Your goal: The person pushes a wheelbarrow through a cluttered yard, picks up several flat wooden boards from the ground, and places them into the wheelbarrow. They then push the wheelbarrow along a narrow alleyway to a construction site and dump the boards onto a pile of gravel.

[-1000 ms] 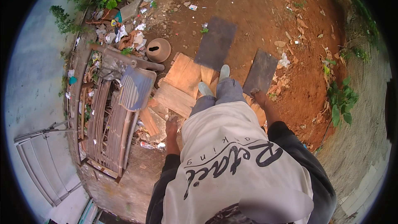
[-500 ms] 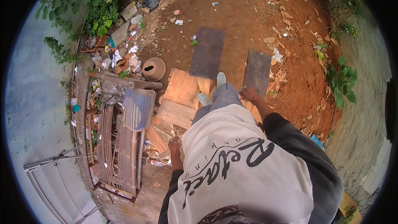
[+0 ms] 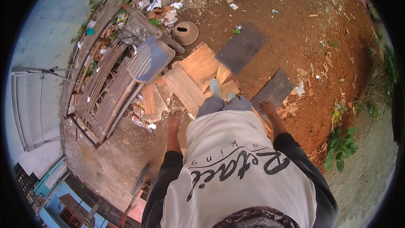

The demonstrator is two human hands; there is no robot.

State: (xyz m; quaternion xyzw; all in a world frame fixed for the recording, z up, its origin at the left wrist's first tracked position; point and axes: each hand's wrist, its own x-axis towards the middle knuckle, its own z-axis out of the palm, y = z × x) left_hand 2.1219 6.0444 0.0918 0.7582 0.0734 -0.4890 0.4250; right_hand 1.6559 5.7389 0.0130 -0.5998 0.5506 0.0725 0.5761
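Observation:
My left hand (image 3: 176,115) hangs beside my left thigh, its fingers loosely apart and nothing seen in them. Left of it on the dirt are broken wood scraps. On the other side, my right hand (image 3: 267,107) hangs with its fingers apart and no object visible in it. Below that hand, without clear contact, lies a dark flat panel (image 3: 276,88); a second dark panel (image 3: 242,47) is farther off. My shod feet stand by light wooden boards (image 3: 200,68), one shoe (image 3: 215,88) reaching forward among them.
A bamboo bench (image 3: 101,76) stands at the left with a striped blue panel (image 3: 151,59) on it. Beyond it sits a clay pot (image 3: 185,33) with a dark hole, near scattered rubbish. A reddish earth bank (image 3: 333,71) and a leafy plant (image 3: 339,147) are along the right wall.
My view has turned left, so the bench and panels appear rotated and houses show at the lower left. My feet have stepped. Both hands still hang at my sides.

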